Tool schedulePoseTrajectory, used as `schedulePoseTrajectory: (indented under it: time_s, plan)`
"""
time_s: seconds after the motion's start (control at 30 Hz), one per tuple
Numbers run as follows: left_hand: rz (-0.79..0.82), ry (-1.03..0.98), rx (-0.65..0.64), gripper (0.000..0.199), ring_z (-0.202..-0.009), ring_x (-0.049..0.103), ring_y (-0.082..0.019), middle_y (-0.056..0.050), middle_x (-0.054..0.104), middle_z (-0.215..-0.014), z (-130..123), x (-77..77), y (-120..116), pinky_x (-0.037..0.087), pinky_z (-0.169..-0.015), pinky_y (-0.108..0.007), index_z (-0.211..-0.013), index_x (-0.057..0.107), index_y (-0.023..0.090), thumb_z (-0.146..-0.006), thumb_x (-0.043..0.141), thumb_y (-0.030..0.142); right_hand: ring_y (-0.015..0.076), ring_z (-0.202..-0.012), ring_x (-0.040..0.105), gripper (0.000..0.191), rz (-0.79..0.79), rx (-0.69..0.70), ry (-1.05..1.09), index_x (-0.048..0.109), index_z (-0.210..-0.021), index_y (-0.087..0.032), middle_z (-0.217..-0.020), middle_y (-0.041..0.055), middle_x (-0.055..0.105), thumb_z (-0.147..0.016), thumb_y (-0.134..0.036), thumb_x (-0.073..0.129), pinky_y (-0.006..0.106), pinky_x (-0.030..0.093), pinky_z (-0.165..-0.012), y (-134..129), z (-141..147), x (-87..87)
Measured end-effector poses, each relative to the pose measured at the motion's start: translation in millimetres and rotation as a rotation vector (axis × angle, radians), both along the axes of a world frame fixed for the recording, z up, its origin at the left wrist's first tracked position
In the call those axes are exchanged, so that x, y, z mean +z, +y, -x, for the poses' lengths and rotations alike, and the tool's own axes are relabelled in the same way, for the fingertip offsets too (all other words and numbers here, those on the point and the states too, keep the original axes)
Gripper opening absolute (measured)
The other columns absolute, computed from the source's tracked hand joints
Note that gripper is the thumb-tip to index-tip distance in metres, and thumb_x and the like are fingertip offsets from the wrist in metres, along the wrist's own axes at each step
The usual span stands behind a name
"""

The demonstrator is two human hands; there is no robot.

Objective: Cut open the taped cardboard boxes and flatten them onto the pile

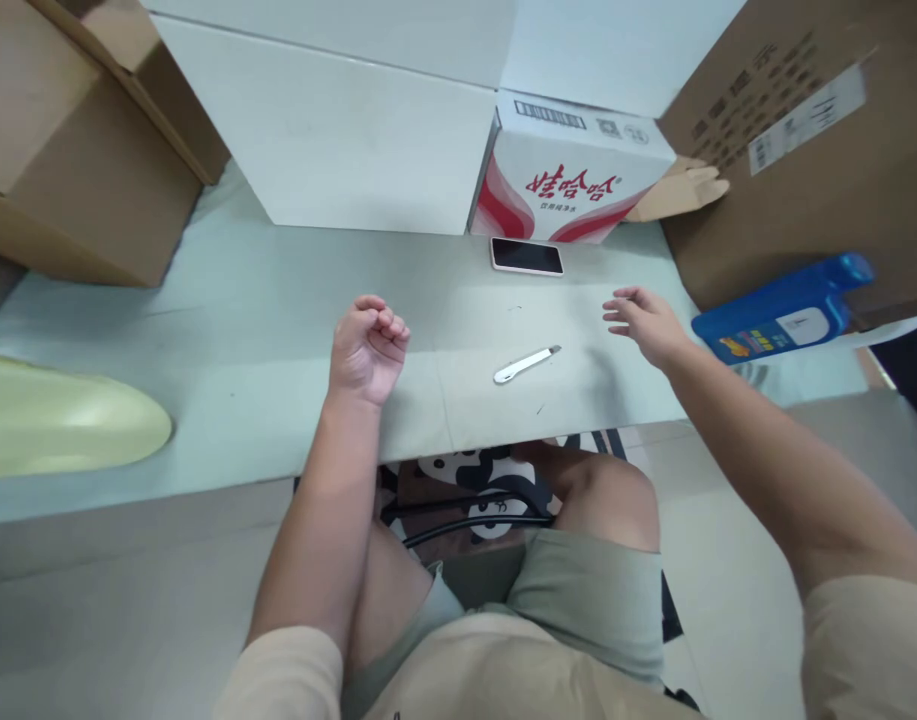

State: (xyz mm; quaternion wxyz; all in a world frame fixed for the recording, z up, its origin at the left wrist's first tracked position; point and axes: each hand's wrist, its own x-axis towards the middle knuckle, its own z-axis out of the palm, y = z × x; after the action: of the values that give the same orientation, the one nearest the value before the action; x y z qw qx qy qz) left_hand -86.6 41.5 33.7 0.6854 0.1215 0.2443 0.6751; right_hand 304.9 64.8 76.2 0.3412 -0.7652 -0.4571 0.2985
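Utility knife (pixel 527 364), qty 1, lying on the worktop (pixel 270 390) nearer the front edge than the back, between the two hands, touching neither. Hands well apart: left hand (pixel 369 350) curled in a loose fist near the front edge, right hand (pixel 642 322) with fingers loosely extended toward the right end. Also 1 phone (pixel 527 257) near the back edge by 1 red-and-white carton (pixel 570 180), plus 1 blue bottle (pixel 780 312) at the right end.
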Motion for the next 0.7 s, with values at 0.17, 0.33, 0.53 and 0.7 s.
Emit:
schedulePoseTrajectory:
  time_s: [0.17, 0.33, 0.53, 0.7]
  plan:
    - [-0.031, -0.041, 0.042, 0.020, -0.051, 0.060, -0.007, 0.007, 0.060, -0.055, 11.3, 7.8, -13.0, 0.053, -0.052, -0.017, -0.073, 0.066, 0.020, -0.063, 0.082, 0.012, 0.0069, -0.050, 0.027, 0.049, -0.008, 0.201, -0.188, 0.036, -0.058, -0.023, -0.050, -0.0073, 0.031, -0.077, -0.036, 0.079, 0.024, 0.021, -0.048, -12.6, 66.7, 36.8]
    - [-0.001, -0.087, 0.113, 0.016, -0.051, 0.059, -0.006, 0.008, 0.056, -0.055, 35.0, 17.1, -27.9, 0.052, -0.054, -0.017, -0.075, 0.064, 0.020, -0.066, 0.077, 0.014, 0.0062, -0.049, 0.020, 0.060, -0.078, 0.500, -0.359, 0.027, -0.048, -0.023, -0.048, -0.0052, 0.022, -0.087, -0.049, 0.065, 0.029, 0.014, -0.050, -2.7, 174.1, 51.2]
    - [-0.028, -0.086, 0.184, 0.008, -0.054, 0.060, -0.008, 0.005, 0.057, -0.059, 79.1, 20.5, -43.9, 0.053, -0.058, -0.018, -0.077, 0.064, 0.018, -0.077, 0.072, 0.019, 0.0079, -0.053, 0.026, 0.054, -0.188, 0.943, -0.457, 0.029, -0.055, -0.023, -0.054, -0.0042, 0.024, -0.099, -0.042, 0.054, 0.028, 0.023, -0.055, 27.4, 345.0, 41.9]
    - [-0.091, -0.172, 0.245, 0.011, -0.055, 0.060, -0.009, 0.002, 0.058, -0.062, 112.6, 20.1, -54.1, 0.052, -0.059, -0.019, -0.077, 0.067, 0.017, -0.080, 0.066, 0.027, 0.0178, -0.075, 0.066, 0.031, -0.371, 1.155, -0.723, 0.062, -0.127, -0.018, -0.071, -0.0016, 0.062, -0.101, -0.030, 0.052, 0.030, 0.052, -0.077, 45.1, 483.1, 46.7]
